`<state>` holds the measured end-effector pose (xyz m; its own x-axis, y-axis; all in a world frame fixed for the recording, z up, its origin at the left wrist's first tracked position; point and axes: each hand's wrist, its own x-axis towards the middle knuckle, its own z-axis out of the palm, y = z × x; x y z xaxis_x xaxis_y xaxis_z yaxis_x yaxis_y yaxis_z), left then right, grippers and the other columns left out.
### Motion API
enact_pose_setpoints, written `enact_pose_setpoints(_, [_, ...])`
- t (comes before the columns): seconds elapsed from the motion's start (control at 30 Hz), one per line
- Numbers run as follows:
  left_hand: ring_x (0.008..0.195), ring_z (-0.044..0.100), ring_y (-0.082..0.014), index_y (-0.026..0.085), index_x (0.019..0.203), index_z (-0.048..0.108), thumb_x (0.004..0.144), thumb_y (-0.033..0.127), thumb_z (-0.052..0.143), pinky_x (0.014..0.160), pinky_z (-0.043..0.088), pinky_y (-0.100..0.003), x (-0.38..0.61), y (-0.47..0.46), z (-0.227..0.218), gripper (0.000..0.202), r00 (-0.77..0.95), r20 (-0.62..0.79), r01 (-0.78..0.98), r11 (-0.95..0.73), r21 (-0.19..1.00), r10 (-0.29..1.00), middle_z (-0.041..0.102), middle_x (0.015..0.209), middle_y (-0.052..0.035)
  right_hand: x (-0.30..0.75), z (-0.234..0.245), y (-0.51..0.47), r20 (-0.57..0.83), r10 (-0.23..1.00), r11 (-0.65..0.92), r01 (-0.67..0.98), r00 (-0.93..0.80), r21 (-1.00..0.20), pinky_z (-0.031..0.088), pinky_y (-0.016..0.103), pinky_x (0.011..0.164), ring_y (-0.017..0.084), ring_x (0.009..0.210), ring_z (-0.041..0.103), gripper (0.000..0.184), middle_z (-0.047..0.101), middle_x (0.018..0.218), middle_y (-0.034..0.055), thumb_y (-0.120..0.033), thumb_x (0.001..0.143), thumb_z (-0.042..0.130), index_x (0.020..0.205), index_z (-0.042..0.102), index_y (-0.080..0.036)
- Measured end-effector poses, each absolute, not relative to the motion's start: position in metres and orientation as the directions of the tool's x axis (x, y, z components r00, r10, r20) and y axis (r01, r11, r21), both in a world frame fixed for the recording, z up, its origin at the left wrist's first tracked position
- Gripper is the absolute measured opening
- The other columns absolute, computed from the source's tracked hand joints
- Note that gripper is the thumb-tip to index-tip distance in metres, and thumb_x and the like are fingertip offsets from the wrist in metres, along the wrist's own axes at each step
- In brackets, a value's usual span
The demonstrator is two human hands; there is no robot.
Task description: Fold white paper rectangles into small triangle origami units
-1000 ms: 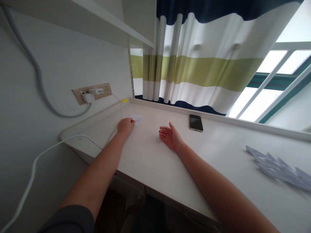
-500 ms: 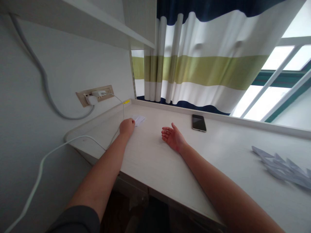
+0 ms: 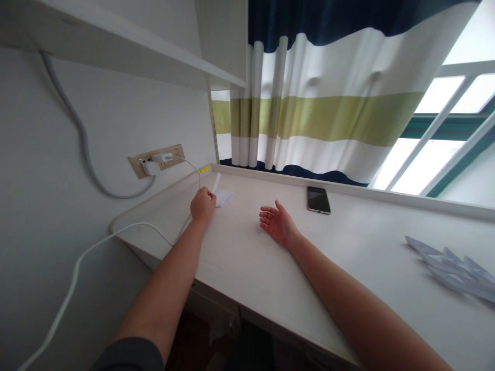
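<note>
Just pinched a slip [image 3: 216, 182] up off the pile [image 3: 224, 197] left of the phone [image 3: 318, 199] with left hand [image 3: 202, 205], kept right hand [image 3: 275, 225] open

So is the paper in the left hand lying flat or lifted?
Lifted: the left hand pinches the paper upright, above another slip lying flat.

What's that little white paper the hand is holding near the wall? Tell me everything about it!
The paper slip is small, thin and plain white, and no writing can be made out on it. The left hand pinches its lower end, so it stands tilted up off the desk, near the back left corner. Just beside it another white paper lies flat on the desk. Whether the two touch cannot be told.
</note>
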<state>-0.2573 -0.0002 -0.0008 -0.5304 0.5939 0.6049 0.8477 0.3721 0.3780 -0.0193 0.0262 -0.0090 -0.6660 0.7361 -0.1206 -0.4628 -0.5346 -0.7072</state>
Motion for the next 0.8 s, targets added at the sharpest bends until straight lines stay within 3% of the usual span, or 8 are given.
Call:
enact_pose_setpoints(0.17, [0.068, 0.059, -0.0151, 0.017, 0.073, 0.048, 0.073, 0.021, 0.045, 0.065, 0.044, -0.026, -0.237, 0.002, 0.01, 0.005, -0.47, 0.639, 0.81, 0.01, 0.586, 0.609, 0.06, 0.071, -0.0037, -0.012, 0.002, 0.028, -0.125, 0.778, -0.518, -0.516, -0.616, -0.682, 0.044, 0.025, 0.058, 0.013, 0.064, 0.058, 0.05, 0.063, 0.071, 0.0043, -0.057, 0.079, 0.032, 0.077, 0.061, -0.017])
enact_pose_setpoints(0.27, [0.063, 0.06, -0.0128, 0.017, 0.075, 0.046, 0.071, 0.023, 0.049, 0.059, 0.046, -0.023, -0.209, 0.004, 0.017, 0.008, -0.408, 0.59, 0.602, -0.28, 0.747, 0.697, 0.06, 0.069, -0.0013, -0.005, 0.009, 0.029, -0.119, 0.81, -0.482, -0.536, -0.574, -0.693, 0.044, 0.025, 0.062, 0.013, 0.07, 0.058, 0.051, 0.063, 0.079, 0.0048, -0.059, 0.078, 0.032, 0.078, 0.061, -0.018])
enact_pose_setpoints(0.33, [0.058, 0.06, -0.013, 0.017, 0.076, 0.045, 0.069, 0.025, 0.052, 0.055, 0.047, -0.023, -0.184, 0.005, 0.022, 0.012, -0.359, 0.525, 0.417, -0.37, 0.83, 0.772, 0.06, 0.065, -0.0003, 0.002, 0.012, 0.03, -0.121, 0.836, -0.446, -0.535, -0.535, -0.717, 0.044, 0.025, 0.063, 0.013, 0.07, 0.057, 0.047, 0.063, 0.079, 0.004, -0.057, 0.077, 0.035, 0.077, 0.061, -0.018])
enact_pose_setpoints(0.53, [0.055, 0.06, -0.0126, 0.015, 0.075, 0.048, 0.064, 0.024, 0.059, 0.054, 0.049, -0.025, -0.104, 0.001, 0.028, 0.018, -0.164, 0.344, 0.053, -0.34, 0.939, 0.924, 0.061, 0.062, 0.0001, 0.048, 0.015, 0.026, -0.051, 0.946, -0.219, -0.514, -0.321, -0.83, 0.043, 0.025, 0.063, 0.012, 0.066, 0.054, 0.024, 0.061, 0.074, -0.0003, -0.046, 0.068, 0.057, 0.073, 0.061, -0.022])
enact_pose_setpoints(0.67, [0.055, 0.061, -0.0131, 0.014, 0.077, 0.052, 0.062, 0.02, 0.062, 0.056, 0.05, -0.025, -0.061, -0.003, 0.026, 0.019, -0.042, 0.229, -0.019, -0.23, 0.973, 0.973, 0.062, 0.062, -0.0016, 0.093, 0.017, 0.019, 0.08, 0.977, -0.004, -0.388, -0.199, -0.922, 0.043, 0.027, 0.068, 0.013, 0.066, 0.056, 0.023, 0.063, 0.072, 0.0009, -0.034, 0.056, 0.071, 0.072, 0.064, -0.019])
enact_pose_setpoints(0.8, [0.055, 0.061, -0.0147, 0.012, 0.074, 0.054, 0.061, 0.024, 0.065, 0.054, 0.05, -0.025, -0.029, -0.003, 0.027, 0.021, 0.06, 0.1, -0.02, -0.099, 0.995, 0.993, 0.062, 0.063, -0.0038, 0.132, 0.017, 0.015, 0.114, 0.982, 0.066, -0.292, -0.15, -0.954, 0.044, 0.029, 0.068, 0.013, 0.062, 0.056, 0.025, 0.064, 0.066, 0.0019, -0.034, 0.053, 0.073, 0.068, 0.065, -0.016])
